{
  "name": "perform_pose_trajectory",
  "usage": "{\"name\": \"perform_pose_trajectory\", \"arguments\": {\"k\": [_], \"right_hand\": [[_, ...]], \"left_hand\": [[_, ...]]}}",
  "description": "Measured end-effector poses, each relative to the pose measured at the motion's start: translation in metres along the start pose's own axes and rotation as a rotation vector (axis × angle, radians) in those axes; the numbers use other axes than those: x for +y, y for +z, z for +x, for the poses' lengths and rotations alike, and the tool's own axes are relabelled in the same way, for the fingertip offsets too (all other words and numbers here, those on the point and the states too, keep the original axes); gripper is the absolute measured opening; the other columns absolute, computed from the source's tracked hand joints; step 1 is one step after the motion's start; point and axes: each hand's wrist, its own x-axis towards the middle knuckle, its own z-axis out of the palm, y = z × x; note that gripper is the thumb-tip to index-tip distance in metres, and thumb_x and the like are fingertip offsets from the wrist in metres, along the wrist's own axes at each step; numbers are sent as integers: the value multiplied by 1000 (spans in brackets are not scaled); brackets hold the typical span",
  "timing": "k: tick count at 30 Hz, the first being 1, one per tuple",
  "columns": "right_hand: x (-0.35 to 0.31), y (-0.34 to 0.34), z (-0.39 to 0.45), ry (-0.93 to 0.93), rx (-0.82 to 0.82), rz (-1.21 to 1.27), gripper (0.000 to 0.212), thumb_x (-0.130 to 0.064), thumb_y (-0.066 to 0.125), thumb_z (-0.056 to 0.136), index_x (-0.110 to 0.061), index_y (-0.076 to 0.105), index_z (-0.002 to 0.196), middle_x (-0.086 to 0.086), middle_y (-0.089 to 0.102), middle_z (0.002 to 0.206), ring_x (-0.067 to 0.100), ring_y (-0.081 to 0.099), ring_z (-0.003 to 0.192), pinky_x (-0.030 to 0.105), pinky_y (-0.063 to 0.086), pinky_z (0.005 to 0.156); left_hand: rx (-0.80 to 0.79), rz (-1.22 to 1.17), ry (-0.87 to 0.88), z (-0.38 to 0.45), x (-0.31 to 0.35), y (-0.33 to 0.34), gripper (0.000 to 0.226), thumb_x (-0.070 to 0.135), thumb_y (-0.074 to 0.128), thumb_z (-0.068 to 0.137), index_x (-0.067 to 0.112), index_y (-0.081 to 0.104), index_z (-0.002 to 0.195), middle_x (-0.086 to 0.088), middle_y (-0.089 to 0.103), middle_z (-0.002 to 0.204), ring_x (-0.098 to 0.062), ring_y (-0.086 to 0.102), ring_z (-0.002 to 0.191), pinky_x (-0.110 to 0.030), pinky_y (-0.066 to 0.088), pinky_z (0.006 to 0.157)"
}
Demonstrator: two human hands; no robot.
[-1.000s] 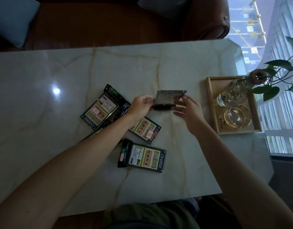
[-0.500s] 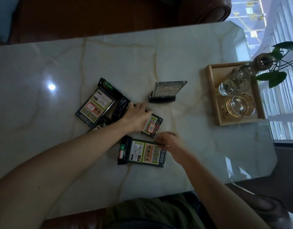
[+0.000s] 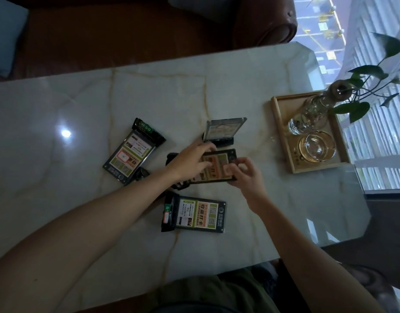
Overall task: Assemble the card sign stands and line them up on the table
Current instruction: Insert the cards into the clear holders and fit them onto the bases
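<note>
One assembled card sign stand (image 3: pixel 224 129) stands upright in its black base at the middle of the marble table (image 3: pixel 59 199). Just in front of it, a card sign panel (image 3: pixel 217 169) is lifted off the table. My left hand (image 3: pixel 192 161) grips its left side and my right hand (image 3: pixel 242 175) pinches its right edge. Two more card signs lie flat: one (image 3: pixel 132 154) to the left, one (image 3: pixel 195 214) nearer me. A black base (image 3: pixel 141 173) lies partly hidden beside my left forearm.
A wooden tray (image 3: pixel 282 132) at the right holds a glass vase with a green plant (image 3: pixel 316 111) and a glass ashtray (image 3: pixel 316 145). A brown leather sofa (image 3: pixel 149 30) lies beyond the table's far edge. A window is at the right.
Both hands left the standing sign and dropped to the flat cards. They now hold one card sign between them, lifted off the table, in front of the standing one.
</note>
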Motion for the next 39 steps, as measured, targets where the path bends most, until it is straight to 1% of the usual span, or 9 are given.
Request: {"name": "perform_pose_trajectory", "arguments": {"k": [4, 7, 11, 14, 22, 25, 28, 33, 39], "right_hand": [[-32, -9, 4, -304, 62, -203, 5, -12, 63, 96, -17, 61, 95, 7, 73, 91, 17, 73, 85, 37, 61, 68], [-52, -8, 3, -459, 95, -369, 7, -6, 65, 94, -12, 65, 97, -4, 70, 91, -10, 66, 80, 11, 47, 63], [-59, -6, 3, -588, 58, -560, 9, -16, 66, 94, -20, 66, 102, 4, 66, 104, 7, 67, 88, 17, 49, 71], [-57, -3, -1, -602, 63, -629, 12, -19, 66, 95, -18, 67, 107, 1, 63, 104, 5, 61, 84, 7, 42, 69], [-28, -5, -8, -569, 96, -625, 33, -17, 70, 92, -14, 62, 123, 4, 67, 116, 17, 62, 102, 39, 54, 90], [-9, -10, -12, -496, 204, -556, 60, -18, 73, 90, -12, 44, 142, 8, 57, 133, 17, 55, 119, 32, 47, 98], [30, -12, -20, -280, 336, -422, 45, -23, 71, 87, -12, 50, 126, 6, 57, 109, 22, 58, 100, 40, 53, 83], [86, 3, -65, 477, -72, -290, 24, -27, 67, 94, -6, 65, 104, 15, 71, 103, 22, 67, 84, 40, 59, 79], [140, 20, -90, 721, -75, 23, 29, -23, 69, 93, 1, 65, 109, 24, 73, 108, 32, 74, 92, 45, 63, 76]], "left_hand": [[92, -101, 12, 5, 15, -8, 22, 28, 70, 91, 18, 62, 109, -1, 64, 112, -16, 63, 100, -40, 58, 86], [128, -139, 42, 8, 14, -3, 22, 22, 72, 91, 16, 63, 110, -1, 69, 108, -17, 66, 97, -42, 58, 84], [173, -172, 44, 10, 10, 7, 46, 18, 72, 91, 21, 58, 134, 1, 69, 127, -14, 66, 111, -33, 56, 94], [209, -194, -5, 8, 2, 12, 40, 24, 75, 89, 18, 61, 126, 3, 71, 119, -13, 68, 104, -36, 57, 91], [199, -173, -157, -23, -8, 16, 16, 26, 74, 89, 26, 59, 94, 2, 67, 99, -18, 65, 95, -33, 52, 80], [-2, -77, -199, -37, -15, 23, 26, 27, 73, 90, 18, 64, 113, -3, 68, 113, -21, 64, 105, -36, 52, 88], [-238, 88, -248, -48, -22, 37, 53, 30, 72, 90, 15, 54, 138, -7, 61, 135, -23, 59, 120, -36, 50, 97], [-364, 247, -238, -58, -29, 66, 57, 26, 73, 89, 17, 52, 140, -4, 57, 139, -21, 57, 122, -36, 48, 100], [-321, 227, -212, -57, -33, 79, 47, 14, 66, 94, 10, 55, 140, -10, 57, 136, -25, 57, 122, -36, 48, 100]]}}
